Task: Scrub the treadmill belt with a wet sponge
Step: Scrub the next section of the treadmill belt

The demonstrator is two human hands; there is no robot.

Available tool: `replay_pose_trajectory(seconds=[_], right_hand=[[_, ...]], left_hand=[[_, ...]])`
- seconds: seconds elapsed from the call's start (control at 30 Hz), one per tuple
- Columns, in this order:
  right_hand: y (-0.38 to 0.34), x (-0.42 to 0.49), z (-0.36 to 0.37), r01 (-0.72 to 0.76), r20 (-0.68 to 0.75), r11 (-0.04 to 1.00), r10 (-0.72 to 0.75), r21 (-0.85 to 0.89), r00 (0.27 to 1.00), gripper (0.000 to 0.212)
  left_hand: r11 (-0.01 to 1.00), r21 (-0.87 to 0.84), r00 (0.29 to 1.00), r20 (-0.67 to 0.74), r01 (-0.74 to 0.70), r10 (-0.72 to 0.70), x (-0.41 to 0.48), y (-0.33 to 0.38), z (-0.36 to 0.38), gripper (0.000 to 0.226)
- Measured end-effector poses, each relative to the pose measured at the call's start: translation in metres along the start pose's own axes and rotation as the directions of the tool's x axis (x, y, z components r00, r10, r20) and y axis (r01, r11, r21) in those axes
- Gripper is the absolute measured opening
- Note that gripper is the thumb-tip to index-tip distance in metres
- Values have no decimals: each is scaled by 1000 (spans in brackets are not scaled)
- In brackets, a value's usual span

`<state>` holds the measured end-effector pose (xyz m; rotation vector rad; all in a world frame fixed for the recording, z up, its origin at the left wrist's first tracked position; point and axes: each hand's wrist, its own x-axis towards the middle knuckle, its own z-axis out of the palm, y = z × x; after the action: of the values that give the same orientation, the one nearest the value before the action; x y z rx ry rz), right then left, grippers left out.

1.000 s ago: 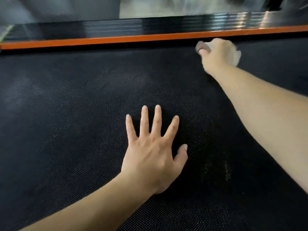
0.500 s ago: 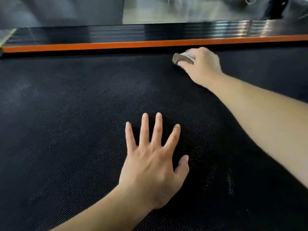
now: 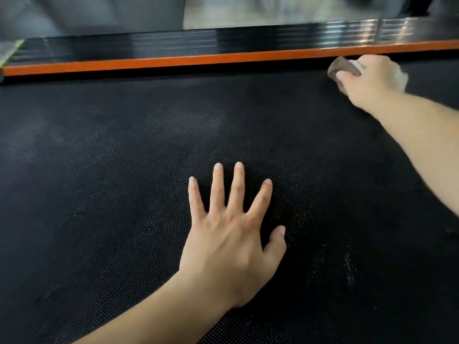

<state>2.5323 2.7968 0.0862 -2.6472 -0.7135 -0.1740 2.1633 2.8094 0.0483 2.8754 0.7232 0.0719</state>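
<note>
Right grip [image 3: 372, 81] curls round the sponge [image 3: 344, 67], pressing it on the treadmill belt [image 3: 99, 170] just beside the orange rail [image 3: 198, 61]; left grip [image 3: 231, 244] lies spread flat on the belt. Soft, light and likely slippery when wet, the sponge wants a hold across its top, fingers wrapped over its edges.

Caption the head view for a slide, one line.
Right hand holds sponge on belt by orange rail; left hand rests flat, fingers spread, mid-belt.
</note>
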Motion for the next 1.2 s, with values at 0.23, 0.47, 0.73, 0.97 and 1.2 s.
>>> replay_pose_trajectory(seconds=[0.23, 0.47, 0.73, 0.97, 1.2], right_hand=[[-12, -40, 3, 237, 109, 965, -249, 109, 962, 29], [-4, -51, -6, 116, 19, 993, -117, 19, 993, 37], [3, -71, -18, 30, -53, 999, -30, 12, 998, 31], [29, -110, -32, 301, 53, 953, -299, -37, 953, 27], [19, -185, -37, 341, 44, 935, -346, 95, 937, 41]], left_hand=[[1000, -5, 1000, 22, 14, -14, 0, 1, -3, 75], [1000, 3, 999, 36, 16, -16, -1, 0, -5, 76], [999, 33, 998, 52, 31, -33, 1, 2, -4, 78], [999, 32, 998, 48, 33, -35, 0, 2, -3, 77], [999, 38, 997, 58, 39, -41, 1, 2, -2, 78]])
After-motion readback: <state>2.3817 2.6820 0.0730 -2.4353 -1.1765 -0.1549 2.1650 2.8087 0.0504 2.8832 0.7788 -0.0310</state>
